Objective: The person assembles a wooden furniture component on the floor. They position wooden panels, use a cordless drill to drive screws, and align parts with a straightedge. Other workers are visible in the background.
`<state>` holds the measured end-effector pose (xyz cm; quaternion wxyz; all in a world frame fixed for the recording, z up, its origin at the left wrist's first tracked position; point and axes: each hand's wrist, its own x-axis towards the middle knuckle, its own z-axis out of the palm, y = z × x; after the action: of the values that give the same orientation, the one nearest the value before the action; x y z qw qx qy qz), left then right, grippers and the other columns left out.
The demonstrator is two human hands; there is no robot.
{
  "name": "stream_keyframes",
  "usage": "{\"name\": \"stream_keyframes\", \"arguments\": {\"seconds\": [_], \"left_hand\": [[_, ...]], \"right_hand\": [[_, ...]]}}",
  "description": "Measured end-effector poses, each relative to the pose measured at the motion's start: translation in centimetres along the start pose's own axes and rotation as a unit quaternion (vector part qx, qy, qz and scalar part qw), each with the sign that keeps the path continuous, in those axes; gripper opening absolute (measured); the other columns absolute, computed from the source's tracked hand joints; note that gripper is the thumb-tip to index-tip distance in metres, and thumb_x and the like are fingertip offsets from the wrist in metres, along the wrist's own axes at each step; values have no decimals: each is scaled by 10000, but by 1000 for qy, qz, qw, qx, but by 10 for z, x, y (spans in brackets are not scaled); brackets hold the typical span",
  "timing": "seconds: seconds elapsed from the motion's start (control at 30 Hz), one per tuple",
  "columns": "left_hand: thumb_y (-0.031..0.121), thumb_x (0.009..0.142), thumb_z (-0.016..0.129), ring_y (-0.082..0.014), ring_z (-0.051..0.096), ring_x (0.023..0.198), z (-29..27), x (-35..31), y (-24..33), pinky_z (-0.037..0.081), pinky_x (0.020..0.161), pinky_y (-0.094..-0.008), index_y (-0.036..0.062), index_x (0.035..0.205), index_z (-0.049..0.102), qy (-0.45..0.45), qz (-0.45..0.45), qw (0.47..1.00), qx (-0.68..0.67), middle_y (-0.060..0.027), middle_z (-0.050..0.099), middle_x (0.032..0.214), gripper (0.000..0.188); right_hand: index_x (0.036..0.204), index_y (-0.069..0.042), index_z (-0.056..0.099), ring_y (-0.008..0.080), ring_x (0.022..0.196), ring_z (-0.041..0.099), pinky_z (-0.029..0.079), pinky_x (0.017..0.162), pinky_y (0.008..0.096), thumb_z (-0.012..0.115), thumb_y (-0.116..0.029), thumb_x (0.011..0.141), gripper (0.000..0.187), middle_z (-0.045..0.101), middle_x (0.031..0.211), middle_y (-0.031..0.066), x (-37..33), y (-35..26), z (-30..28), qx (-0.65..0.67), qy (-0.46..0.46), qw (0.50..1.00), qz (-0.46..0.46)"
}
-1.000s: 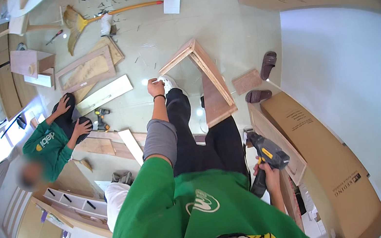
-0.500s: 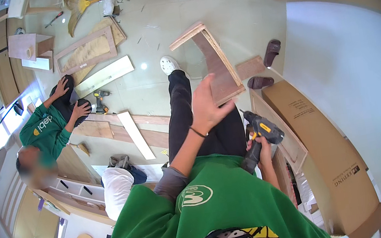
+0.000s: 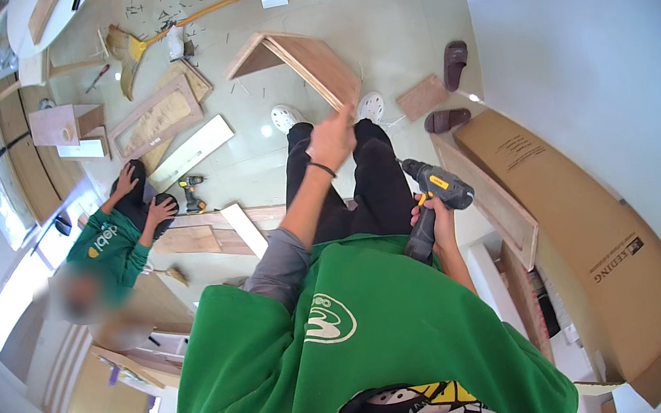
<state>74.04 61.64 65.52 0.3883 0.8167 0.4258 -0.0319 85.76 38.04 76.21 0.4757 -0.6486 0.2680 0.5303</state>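
My right hand (image 3: pixel 432 218) is wrapped round the handle of a black and yellow cordless drill (image 3: pixel 440 186), held at my right side with its chuck tipped up and left. In front of me, my left hand (image 3: pixel 331 142) is closed at the near corner of a plywood assembly (image 3: pixel 317 59). Its panels are joined at an angle, and it stands on the floor just beyond my white clogs (image 3: pixel 286 116). My fingertips partly hide the corner they hold.
On the left a person in green (image 3: pixel 118 242) sits with hands on knees, near another drill (image 3: pixel 192 195). Boards (image 3: pixel 194 152) and a broom (image 3: pixel 128 53) lie on the floor. To my right are a long cardboard box (image 3: pixel 582 229), a wooden frame (image 3: pixel 493 199) and brown slippers (image 3: pixel 447 120).
My left hand has gone from spread fingers to closed at the assembly's corner. The plywood assembly has turned and shifted left and away. My right foot now shows beside it; the drill remains in my right hand.
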Motion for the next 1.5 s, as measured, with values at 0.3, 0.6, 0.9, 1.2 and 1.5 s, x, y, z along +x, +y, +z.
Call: {"name": "stream_keyframes", "arguments": {"seconds": [0.3,0.6,0.9,1.2,1.5], "left_hand": [[166,829,670,-416,641,779,-93,33,-6,518,696,-466,124,1091,606,-55,-7,998,1,-196,658,790,274],[119,890,681,-162,623,969,-132,84,-82,495,862,-318,93,1162,618,-161,-37,978,-126,-67,673,1035,280],[249,873,718,-162,546,1106,-222,197,-194,436,950,-309,126,1189,621,-197,-91,968,-125,-45,616,1146,352],[559,746,671,-363,623,1074,-177,346,-391,455,939,-436,81,1200,522,254,-218,937,104,-171,653,1129,676],[546,793,659,-352,623,1056,-156,417,-506,457,941,-421,26,1151,545,204,-177,959,90,-189,652,1091,641]], "right_hand": [[1013,33,632,168,537,613,521,533,287,567,-145,816,274,637,700,106,13,1,-3,-28,-20,999,1],[1010,-3,640,146,543,618,517,534,270,595,-138,819,238,644,700,88,29,-2,18,-44,-41,998,15],[1069,48,626,162,564,610,518,553,273,570,-124,807,318,638,721,109,57,-5,59,-78,-20,997,23],[1167,62,590,159,631,616,514,626,279,549,-92,830,373,636,774,101,116,34,101,-45,-1,999,21],[1243,60,560,168,680,610,503,674,286,532,-86,825,443,635,830,102,169,67,149,-97,12,995,16]]}}
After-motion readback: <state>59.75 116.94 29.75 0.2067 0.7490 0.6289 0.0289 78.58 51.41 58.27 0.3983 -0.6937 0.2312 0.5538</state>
